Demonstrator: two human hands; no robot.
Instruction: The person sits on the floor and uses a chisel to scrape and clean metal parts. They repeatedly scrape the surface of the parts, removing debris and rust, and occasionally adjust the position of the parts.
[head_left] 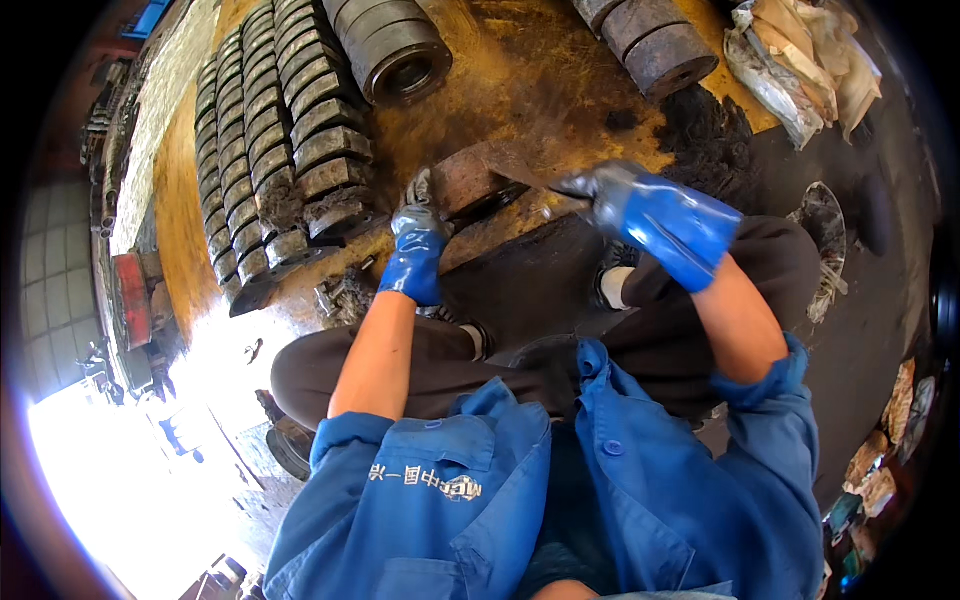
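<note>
A thick round metal ring (463,184), brown and dirty on its face, stands on the stained yellow-brown work surface in front of me. My left hand (416,232), in a blue rubber glove with a dark grimy palm side, grips the ring's left edge. My right hand (630,205), gloved the same way, is closed round a thin flat scraper (518,176). The scraper's blade points left and reaches over the right side of the ring; whether it touches the metal I cannot tell. The glove hides the scraper's handle.
Rows of dark metal rings (285,110) lie stacked on their sides at left. Larger cylinders stand beyond, one (405,70) near the middle and another (675,60) at right. Dark fibrous waste (705,130) and crumpled plastic bags (800,65) lie on the right. My bent legs flank the work.
</note>
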